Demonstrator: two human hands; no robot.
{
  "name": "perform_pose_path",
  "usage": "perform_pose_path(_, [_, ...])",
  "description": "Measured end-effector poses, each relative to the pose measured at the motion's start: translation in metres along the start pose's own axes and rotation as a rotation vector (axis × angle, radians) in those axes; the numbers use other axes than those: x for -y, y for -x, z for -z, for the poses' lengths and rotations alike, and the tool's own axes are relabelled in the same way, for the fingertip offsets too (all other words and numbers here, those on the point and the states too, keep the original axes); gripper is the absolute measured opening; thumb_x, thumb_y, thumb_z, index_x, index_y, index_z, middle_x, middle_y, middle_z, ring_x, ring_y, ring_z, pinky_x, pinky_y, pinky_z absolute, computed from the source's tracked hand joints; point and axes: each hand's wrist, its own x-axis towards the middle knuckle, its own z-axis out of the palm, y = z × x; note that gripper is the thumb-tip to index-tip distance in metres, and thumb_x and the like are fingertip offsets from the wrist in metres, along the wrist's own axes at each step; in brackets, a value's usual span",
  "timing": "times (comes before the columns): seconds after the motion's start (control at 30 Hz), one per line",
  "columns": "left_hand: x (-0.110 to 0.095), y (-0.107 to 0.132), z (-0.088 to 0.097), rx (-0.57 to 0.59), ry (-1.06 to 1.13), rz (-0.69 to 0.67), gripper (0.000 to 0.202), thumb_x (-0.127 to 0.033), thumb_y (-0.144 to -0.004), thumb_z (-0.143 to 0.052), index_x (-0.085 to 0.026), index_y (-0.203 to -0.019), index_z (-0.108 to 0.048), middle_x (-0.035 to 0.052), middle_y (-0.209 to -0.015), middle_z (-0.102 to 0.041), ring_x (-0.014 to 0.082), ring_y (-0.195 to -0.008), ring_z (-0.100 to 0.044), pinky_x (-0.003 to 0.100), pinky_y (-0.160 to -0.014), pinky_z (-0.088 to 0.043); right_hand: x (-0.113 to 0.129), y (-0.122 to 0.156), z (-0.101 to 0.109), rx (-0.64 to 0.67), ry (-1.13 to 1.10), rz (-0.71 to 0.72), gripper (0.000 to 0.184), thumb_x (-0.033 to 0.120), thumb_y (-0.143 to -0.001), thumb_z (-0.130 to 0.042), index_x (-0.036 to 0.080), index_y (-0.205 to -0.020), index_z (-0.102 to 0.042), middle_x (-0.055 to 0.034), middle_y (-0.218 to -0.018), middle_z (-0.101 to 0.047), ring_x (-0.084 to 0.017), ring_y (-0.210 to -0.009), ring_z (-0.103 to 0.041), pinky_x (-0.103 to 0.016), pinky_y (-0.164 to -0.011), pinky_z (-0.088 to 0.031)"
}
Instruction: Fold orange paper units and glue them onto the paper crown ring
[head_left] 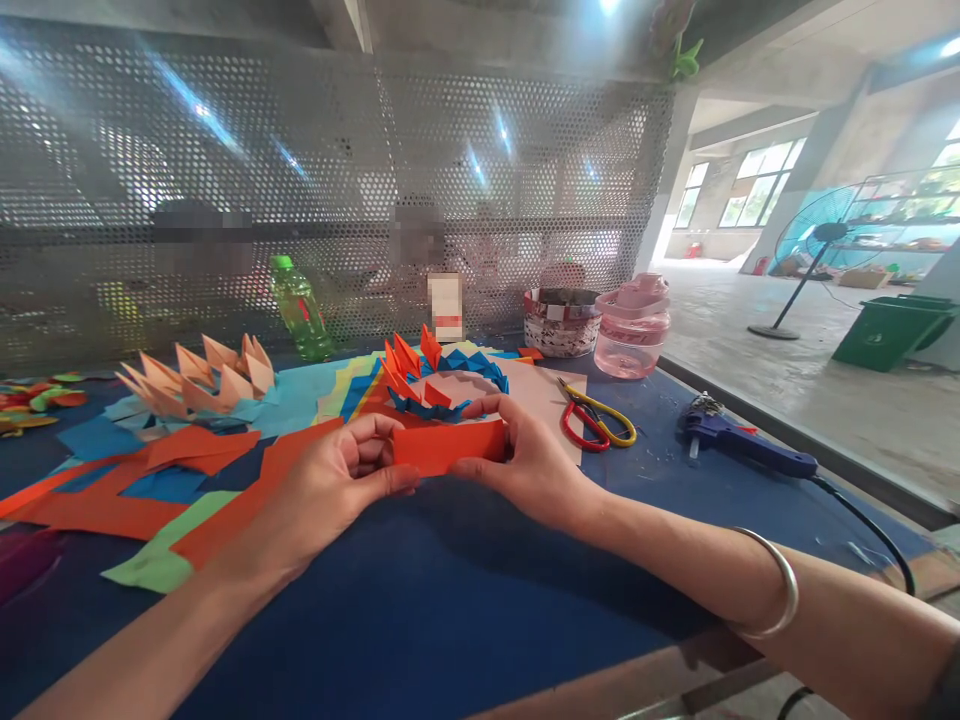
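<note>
Between my two hands is a small rectangular piece of orange paper (442, 447), held level above the blue tabletop. My left hand (367, 462) pinches its left end with thumb and fingers. At the other end, my right hand (525, 455) grips it, thumb along the lower edge. Just behind the paper stands a ring of folded blue paper (487, 370) with several pointed orange folded pieces (405, 357) on its left side. Orange paper sheets (112, 500) and a light green sheet (169, 545) lie left of my left hand.
Scissors (600, 420) with red and yellow handles and a blue glue gun (750, 445) with a cord lie to the right. Behind are a pink jug (632, 330), a round container (561, 325) and a green bottle (300, 310). A peach folded-paper ring (202, 380) sits left.
</note>
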Motion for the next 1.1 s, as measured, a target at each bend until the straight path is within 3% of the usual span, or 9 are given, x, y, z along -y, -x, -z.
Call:
perform_pose_path(0.13, [-0.002,0.001,0.001,0.009,-0.019,-0.006,0.053,-0.037,-0.059,-0.086,-0.02,-0.097,-0.053,-0.0029,-0.065,-0.07,0.0135,-0.061,-0.063,0.023,-0.062,-0.046,0.0,0.0,0.0,0.015,-0.013,-0.006,0.044,0.029,-0.071,-0.074,0.022,-0.109,-0.052,0.0012,-0.085,-0.063,-0.012,-0.064,-0.053,-0.023,-0.057,-0.041])
perform_pose_path(0.3, [0.004,0.0,0.006,0.057,-0.033,0.013,0.049,-0.038,-0.064,-0.084,-0.02,-0.099,-0.055,-0.0024,-0.068,-0.07,0.0141,-0.063,-0.063,0.024,-0.064,-0.047,0.001,0.001,-0.001,0.015,-0.026,-0.015,0.046,0.027,-0.071,-0.074,0.022,-0.11,-0.052,0.0034,-0.079,-0.06,-0.01,-0.06,-0.051,-0.022,-0.054,-0.04])
perform_pose_path(0.43, [0.005,-0.004,0.013,0.03,-0.034,-0.007,0.045,-0.038,-0.065,-0.084,-0.021,-0.098,-0.058,-0.0056,-0.058,-0.064,0.013,-0.061,-0.061,0.023,-0.064,-0.046,0.001,0.0,0.002,-0.023,-0.013,-0.056,0.044,0.028,-0.071,-0.074,0.022,-0.109,-0.053,0.0067,-0.07,-0.054,-0.009,-0.055,-0.046,-0.021,-0.052,-0.038])
perform_pose_path(0.57, [-0.001,-0.003,0.011,-0.085,0.05,-0.03,0.045,-0.042,-0.064,-0.084,-0.022,-0.098,-0.064,0.0,-0.087,-0.071,0.0157,-0.08,-0.065,0.022,-0.068,-0.049,0.0,0.001,0.001,-0.018,-0.008,-0.047,0.043,0.027,-0.071,-0.074,0.022,-0.109,-0.053,0.0073,-0.067,-0.051,-0.009,-0.055,-0.046,-0.021,-0.051,-0.037])
perform_pose_path(0.67, [-0.002,0.002,0.0,-0.034,0.034,-0.031,0.048,-0.043,-0.061,-0.085,-0.023,-0.101,-0.069,0.0032,-0.103,-0.072,0.0207,-0.095,-0.066,0.023,-0.073,-0.052,0.002,0.004,-0.003,0.024,-0.058,-0.06,0.044,0.025,-0.071,-0.074,0.022,-0.11,-0.052,0.0068,-0.068,-0.052,-0.01,-0.056,-0.047,-0.021,-0.051,-0.037])
perform_pose_path(0.73, [0.001,0.005,-0.007,0.052,0.041,0.022,0.044,-0.045,-0.062,-0.083,-0.023,-0.099,-0.071,0.0035,-0.091,-0.075,0.0239,-0.089,-0.068,0.028,-0.072,-0.054,0.005,0.007,-0.006,0.047,-0.078,-0.083,0.045,0.025,-0.071,-0.074,0.022,-0.11,-0.052,0.0074,-0.065,-0.051,-0.01,-0.055,-0.045,-0.021,-0.05,-0.036])
perform_pose_path(0.83, [0.009,0.007,-0.014,0.089,0.031,0.022,0.036,-0.04,-0.062,-0.083,-0.024,-0.093,-0.074,0.002,-0.087,-0.076,0.0249,-0.087,-0.069,0.032,-0.076,-0.055,0.008,0.011,-0.008,0.052,-0.046,-0.068,0.045,0.025,-0.071,-0.075,0.022,-0.11,-0.054,0.0074,-0.066,-0.05,-0.01,-0.056,-0.043,-0.022,-0.052,-0.036])
perform_pose_path(1.0, [0.011,0.005,-0.013,0.102,-0.096,-0.013,0.018,-0.037,-0.063,-0.082,-0.022,-0.068,-0.074,0.0011,-0.068,-0.073,0.0203,-0.068,-0.065,0.027,-0.065,-0.051,0.005,0.011,-0.009,0.066,-0.036,-0.071,0.047,0.028,-0.071,-0.076,0.023,-0.112,-0.053,0.0067,-0.067,-0.052,-0.01,-0.058,-0.045,-0.022,-0.052,-0.035])
perform_pose_path(1.1, [0.007,0.004,-0.012,0.09,-0.123,-0.01,0.017,-0.038,-0.062,-0.081,-0.023,-0.069,-0.075,0.0012,-0.066,-0.072,0.0186,-0.063,-0.062,0.026,-0.061,-0.048,0.004,0.01,-0.008,0.077,-0.056,-0.071,0.046,0.028,-0.072,-0.076,0.022,-0.112,-0.052,0.0078,-0.065,-0.051,-0.01,-0.056,-0.044,-0.022,-0.051,-0.034])
